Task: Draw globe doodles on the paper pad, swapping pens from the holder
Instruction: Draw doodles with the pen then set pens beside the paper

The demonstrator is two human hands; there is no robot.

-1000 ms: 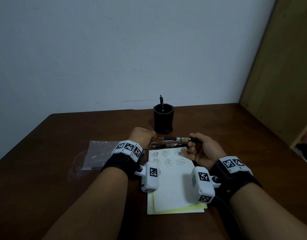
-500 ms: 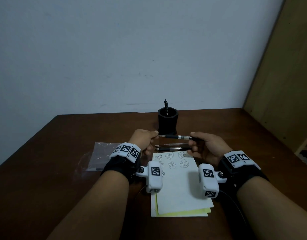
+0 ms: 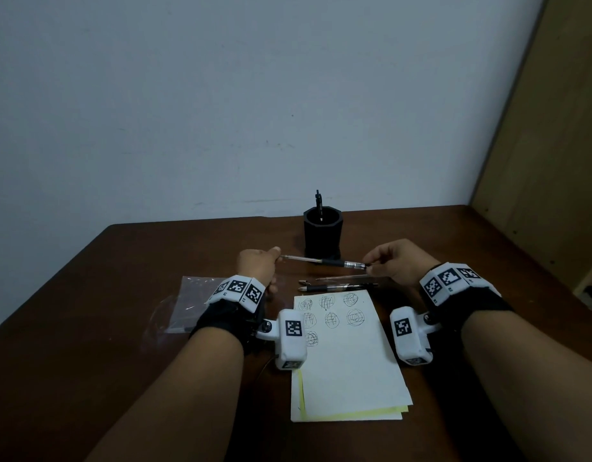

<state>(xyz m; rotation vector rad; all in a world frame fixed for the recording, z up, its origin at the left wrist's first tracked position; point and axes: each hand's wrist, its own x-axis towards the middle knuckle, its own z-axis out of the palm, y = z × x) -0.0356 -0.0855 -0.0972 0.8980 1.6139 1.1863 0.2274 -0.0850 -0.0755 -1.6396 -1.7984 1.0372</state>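
Just in front of the holder [image 3: 322,233], a pen [image 3: 323,261] hangs level above the table [image 3: 121,261], held at both ends. The left hand [image 3: 258,266] has its thumb and fingers closed on the end left of the holder, though the back of the hand hides most of the fingers. The right hand [image 3: 398,261] pinches the other end between thumb and fingertips. The pen's tips are covered by the hands, so I can't tell which way it points.

A spare pen [image 3: 318,205] stands in the holder, its lower half lost in the dark inside. Nearer to me than the holder, two loose pens [image 3: 338,287] lie side by side. Nearer again is the pad [image 3: 348,361], with seven doodles [image 3: 331,320] at its top, one partly behind a white wrist unit [image 3: 290,341]. Well left of the holder lies a clear bag [image 3: 194,301], its contents too dim to make out.
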